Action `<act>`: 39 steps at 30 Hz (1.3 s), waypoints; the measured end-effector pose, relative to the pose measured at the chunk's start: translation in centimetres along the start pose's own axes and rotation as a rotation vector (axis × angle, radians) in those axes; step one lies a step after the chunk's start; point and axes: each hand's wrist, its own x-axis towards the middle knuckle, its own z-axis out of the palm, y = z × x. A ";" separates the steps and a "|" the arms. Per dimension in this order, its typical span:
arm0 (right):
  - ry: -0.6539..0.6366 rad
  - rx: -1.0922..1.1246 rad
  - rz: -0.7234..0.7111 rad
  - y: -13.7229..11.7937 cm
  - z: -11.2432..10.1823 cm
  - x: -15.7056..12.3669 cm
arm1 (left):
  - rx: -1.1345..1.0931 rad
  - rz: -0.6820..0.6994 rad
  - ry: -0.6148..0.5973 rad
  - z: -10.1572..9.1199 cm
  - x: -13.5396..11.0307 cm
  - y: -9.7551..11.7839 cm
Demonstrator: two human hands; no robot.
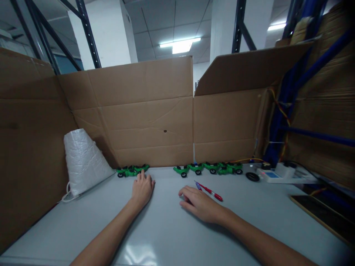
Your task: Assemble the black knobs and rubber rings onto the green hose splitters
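Note:
My left hand (142, 189) reaches to the back left of the table. Its fingers are stretched forward, and a fingertip is at the right part of a small group of green toy vehicles with black wheels (130, 171); whether it presses on them I cannot tell. On the table's middle lies my right hand (198, 203), palm down, fingers loosely bent and thumb apart, holding nothing visible. Just beyond it are a red pen (212, 193) and a blue pen (198, 186), crossing near their tips. Several more green toy vehicles (212, 168) stand in a row along the back wall.
Cardboard walls (144, 122) close off the back and sides of the white table (166, 229). A white padded bag (84, 164) leans at the left. On the right are a black ring (252, 177), a power strip (288, 176) with cables, and a dark board (324, 212).

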 end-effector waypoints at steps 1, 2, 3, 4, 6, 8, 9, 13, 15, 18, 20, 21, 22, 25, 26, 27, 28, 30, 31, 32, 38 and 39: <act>0.002 0.001 -0.004 0.1 0.1 0.0 | 0.004 -0.008 0.001 0.0 0.0 0.0; 0.003 0.002 -0.009 0.2 0.2 0.0 | 0.011 -0.014 0.006 0.1 0.0 0.0; 0.005 0.002 -0.013 0.3 0.2 0.0 | 0.022 -0.018 0.012 0.1 0.0 0.0; 0.006 0.001 -0.017 0.4 0.3 0.0 | 0.033 -0.018 0.019 0.2 0.0 0.0; 0.012 0.000 -0.022 0.5 0.3 0.0 | 0.050 -0.007 0.025 0.3 0.1 0.0; 0.021 -0.003 -0.023 0.5 0.3 0.0 | 0.045 0.012 0.031 0.5 0.2 -0.2; 0.021 -0.006 -0.029 0.5 0.2 0.0 | 0.035 0.028 0.040 0.6 0.3 -0.4; 0.019 -0.028 -0.038 0.7 0.0 0.2 | -0.049 0.089 0.094 1.1 0.9 -0.9; 0.021 -0.033 -0.043 0.9 -0.1 0.3 | -0.137 0.146 0.107 1.1 1.2 -0.9; 0.031 -0.033 -0.048 1.0 -0.1 0.3 | -0.295 0.279 0.099 0.8 1.4 -0.5; 0.031 -0.033 -0.049 1.0 -0.1 0.3 | -0.404 0.350 0.087 0.4 1.4 -0.1; 0.031 -0.034 -0.050 1.0 -0.2 0.3 | -0.453 0.370 0.078 0.3 1.3 0.1; 0.030 -0.035 -0.050 0.9 -0.2 0.3 | -0.494 0.377 0.068 0.1 1.3 0.2; 0.031 -0.036 -0.053 0.9 -0.2 0.3 | -0.569 0.356 0.048 -0.1 1.2 0.4; 0.033 -0.035 -0.053 1.0 -0.2 0.3 | -0.582 0.345 0.042 -0.1 1.2 0.3; 0.033 -0.034 -0.054 1.0 -0.2 0.3 | -0.593 0.334 0.032 -0.1 1.2 0.2; 0.034 -0.032 -0.056 1.1 -0.2 0.3 | -0.602 0.324 0.018 0.0 1.2 0.1; 0.039 -0.034 -0.060 1.1 -0.1 0.3 | -0.617 0.301 -0.013 0.2 1.1 0.0; 0.040 -0.036 -0.062 1.1 -0.1 0.3 | -0.624 0.291 -0.027 0.3 1.1 -0.1; 0.041 -0.037 -0.062 1.1 -0.2 0.3 | -0.628 0.284 -0.037 0.3 1.1 -0.1; 0.030 -0.048 -0.065 0.8 -0.3 0.3 | -0.614 0.296 -0.058 -0.2 0.9 0.1; 0.029 -0.049 -0.066 0.8 -0.3 0.2 | -0.604 0.292 -0.077 -0.4 0.8 0.1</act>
